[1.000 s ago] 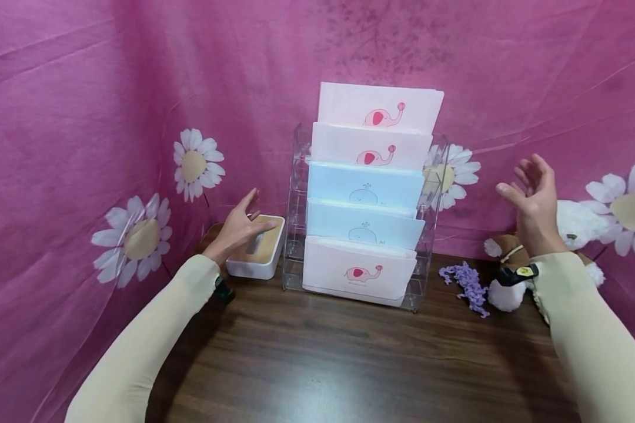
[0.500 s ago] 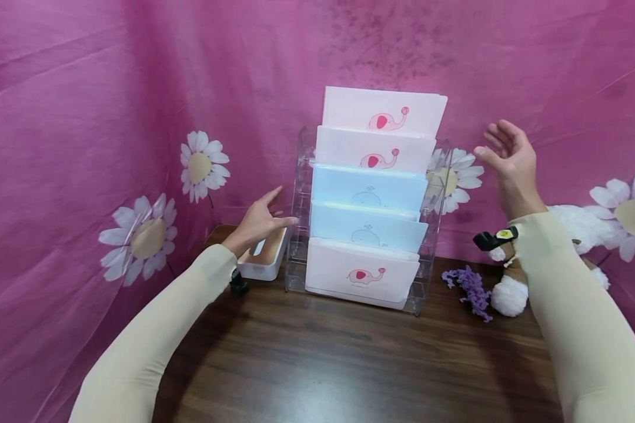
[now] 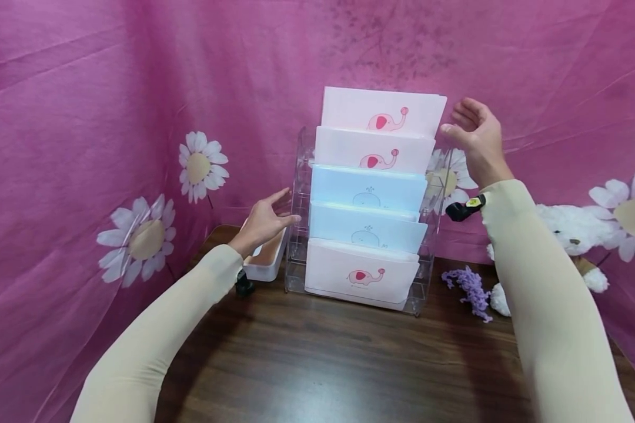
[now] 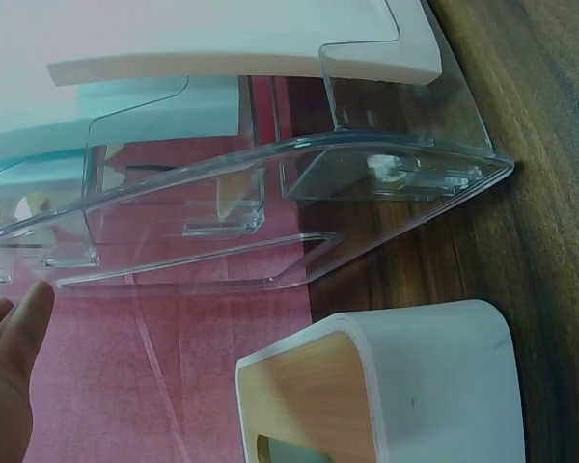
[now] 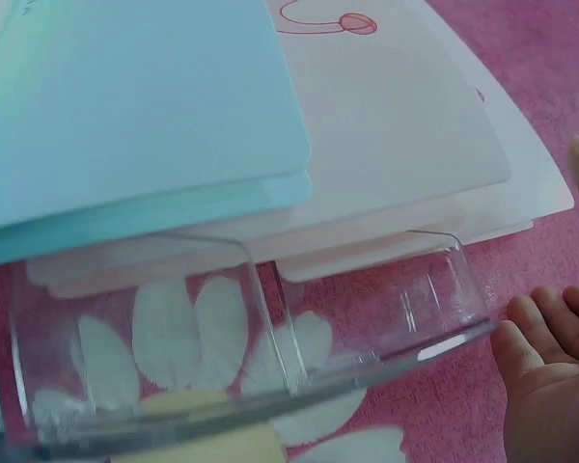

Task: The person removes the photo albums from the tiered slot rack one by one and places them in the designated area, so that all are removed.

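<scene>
A clear acrylic rack (image 3: pixel 296 283) stands on the wooden table, its tiers filled with pale folders or booklets. The front one (image 3: pixel 328 267) and the two rear ones are pink with an elephant drawing; light blue ones (image 3: pixel 338 182) with a whale drawing fill the middle tiers. My left hand (image 3: pixel 264 223) is by the rack's left side panel, thumb and fingers spread around its edge; contact is unclear. My right hand (image 3: pixel 478 138) is raised beside the upper right corner of the rearmost pink one (image 3: pixel 344 108), fingers loosely bent, holding nothing. A small gap shows there.
Left of the rack sits a white box (image 4: pixel 444 386) with a wood-coloured top, partly behind my left hand. To the right lie a purple yarn bundle (image 3: pixel 471 294) and a white plush bear (image 3: pixel 577 229). Pink daisy-patterned cloth (image 3: pixel 264 70) hangs behind.
My right hand has moved left and up, from above the plush bear to the rack's upper right corner. The left hand has shifted right toward the rack's left side.
</scene>
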Tool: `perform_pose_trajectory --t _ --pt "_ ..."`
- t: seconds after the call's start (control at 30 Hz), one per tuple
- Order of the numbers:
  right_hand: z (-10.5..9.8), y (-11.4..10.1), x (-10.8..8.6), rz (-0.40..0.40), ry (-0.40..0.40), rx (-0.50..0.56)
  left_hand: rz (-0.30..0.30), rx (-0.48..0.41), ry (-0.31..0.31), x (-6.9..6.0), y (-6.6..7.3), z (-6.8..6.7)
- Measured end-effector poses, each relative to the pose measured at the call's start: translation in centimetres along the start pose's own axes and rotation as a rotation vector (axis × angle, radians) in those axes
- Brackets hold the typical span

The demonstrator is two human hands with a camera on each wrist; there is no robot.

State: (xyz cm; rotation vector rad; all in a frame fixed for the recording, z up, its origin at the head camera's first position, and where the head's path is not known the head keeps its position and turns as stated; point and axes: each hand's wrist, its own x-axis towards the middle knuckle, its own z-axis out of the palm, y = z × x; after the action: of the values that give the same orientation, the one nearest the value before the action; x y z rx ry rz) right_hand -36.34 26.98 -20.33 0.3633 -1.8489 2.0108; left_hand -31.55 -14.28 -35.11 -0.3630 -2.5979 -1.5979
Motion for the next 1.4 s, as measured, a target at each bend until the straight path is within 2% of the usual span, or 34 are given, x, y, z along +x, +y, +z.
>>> perform_pose_trajectory --t 0.23,0.4,0.5,0.83,1.03,1.2,1.4 --pt "1.2 0.1 0.9 0.043 -0.004 0.031 0.000 0.062 0.048 -0.2 0.0 0.2" --pt "1.9 0.1 1.5 0.070 -0.018 0.057 0.000 0.077 0.080 -0.2 -0.1 0.3" --pt "2.1 0.1 1.8 0.086 -0.019 0.035 0.004 0.075 0.096 -0.1 -0.1 0.4" --pt "2.4 -0.4 2.3 0.142 -0.030 -0.145 -0.007 0.004 0.106 -0.2 -0.1 0.7" --pt "2.9 -1.3 2.6 0.189 -0.032 -0.281 -0.007 0.007 0.126 -0.3 0.0 0.7" --pt "3.9 -2.1 3.1 0.216 -0.039 -0.175 -0.011 0.020 0.143 -0.3 0.2 0.4" --pt "5.0 -2.2 3.6 0.232 0.034 -0.005 -0.009 0.034 0.148 -0.2 0.3 0.3"
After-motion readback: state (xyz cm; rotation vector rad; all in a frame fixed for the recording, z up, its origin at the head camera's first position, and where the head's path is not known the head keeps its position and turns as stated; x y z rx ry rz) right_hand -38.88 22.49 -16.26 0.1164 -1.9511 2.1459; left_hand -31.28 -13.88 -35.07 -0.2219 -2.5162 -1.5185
